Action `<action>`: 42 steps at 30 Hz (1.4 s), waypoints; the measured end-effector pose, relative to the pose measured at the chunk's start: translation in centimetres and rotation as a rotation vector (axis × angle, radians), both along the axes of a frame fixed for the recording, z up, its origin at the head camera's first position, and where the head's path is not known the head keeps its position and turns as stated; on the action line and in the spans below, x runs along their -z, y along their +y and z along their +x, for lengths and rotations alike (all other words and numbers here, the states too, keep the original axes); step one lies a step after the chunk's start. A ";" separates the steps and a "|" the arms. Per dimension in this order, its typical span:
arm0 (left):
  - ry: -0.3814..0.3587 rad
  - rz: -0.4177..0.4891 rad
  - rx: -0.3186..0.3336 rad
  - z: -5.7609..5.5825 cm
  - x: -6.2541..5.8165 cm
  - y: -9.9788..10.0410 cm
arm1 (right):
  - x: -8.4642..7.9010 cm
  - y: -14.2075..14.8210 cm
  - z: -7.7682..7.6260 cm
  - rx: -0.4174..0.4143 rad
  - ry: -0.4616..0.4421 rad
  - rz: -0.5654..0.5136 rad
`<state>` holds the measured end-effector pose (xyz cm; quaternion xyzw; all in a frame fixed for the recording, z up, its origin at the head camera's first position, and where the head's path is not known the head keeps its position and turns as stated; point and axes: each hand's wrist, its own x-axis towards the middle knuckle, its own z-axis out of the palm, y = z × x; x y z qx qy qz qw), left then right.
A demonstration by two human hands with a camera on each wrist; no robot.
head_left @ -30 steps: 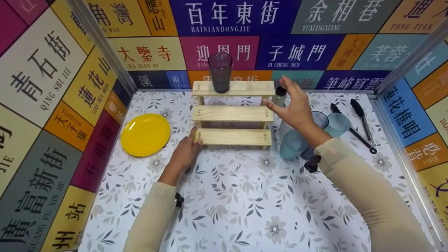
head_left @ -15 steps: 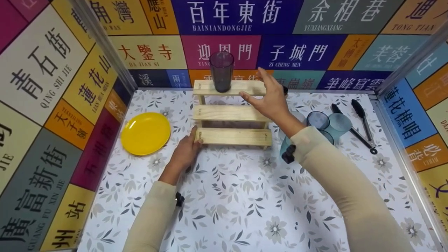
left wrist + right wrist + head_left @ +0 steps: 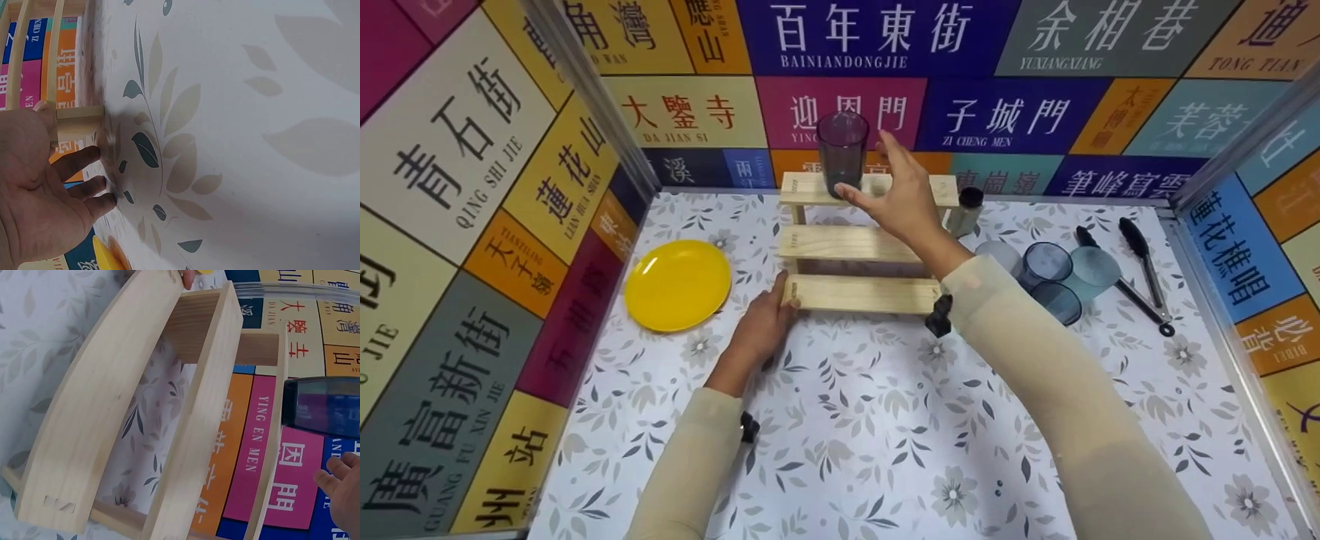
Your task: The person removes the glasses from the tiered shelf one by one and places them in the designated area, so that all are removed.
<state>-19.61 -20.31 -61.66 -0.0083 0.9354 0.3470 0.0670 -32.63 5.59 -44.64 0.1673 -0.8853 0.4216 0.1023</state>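
Note:
A three-step wooden display rack [image 3: 862,292] stands on the patterned cloth in the head view. At the left end of its lowest board, my left hand [image 3: 761,322] holds on, thumb against the board [image 3: 45,115] in the left wrist view, other fingers reaching down toward the cloth. On the top step a tall dark purple-grey glass [image 3: 844,150] stands upright. My right hand [image 3: 901,196] reaches over the rack just right of that glass, thumb and fingers spread. From the right wrist, a gap shows between the fingertips [image 3: 325,481] and the glass [image 3: 323,408].
Left of the rack lies a yellow plate [image 3: 679,285]. Behind its right end is a small jar [image 3: 964,214] with a black lid. Several bluish glasses [image 3: 1047,264] cluster to the right, then black-tipped tongs [image 3: 1144,262]. Lettered panels [image 3: 840,112] wall in the back and sides.
My right hand has moved left from beside the jar, across the top step to the dark glass, still spread. The left hand stays on the rack's lower left end.

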 end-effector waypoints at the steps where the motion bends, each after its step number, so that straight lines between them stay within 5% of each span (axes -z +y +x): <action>1: 0.001 0.000 0.000 0.0 0.0 0.0 | -0.1 -0.2 -0.1 0.005 -0.007 -0.002; 20: -0.031 -0.019 -0.015 -0.4 0.3 0.2 | -1.8 -2.2 -1.8 0.044 -0.033 -0.020; 42: -0.028 -0.026 -0.043 -0.1 -0.1 0.2 | -1.7 -4.6 -3.5 0.080 -0.090 -0.006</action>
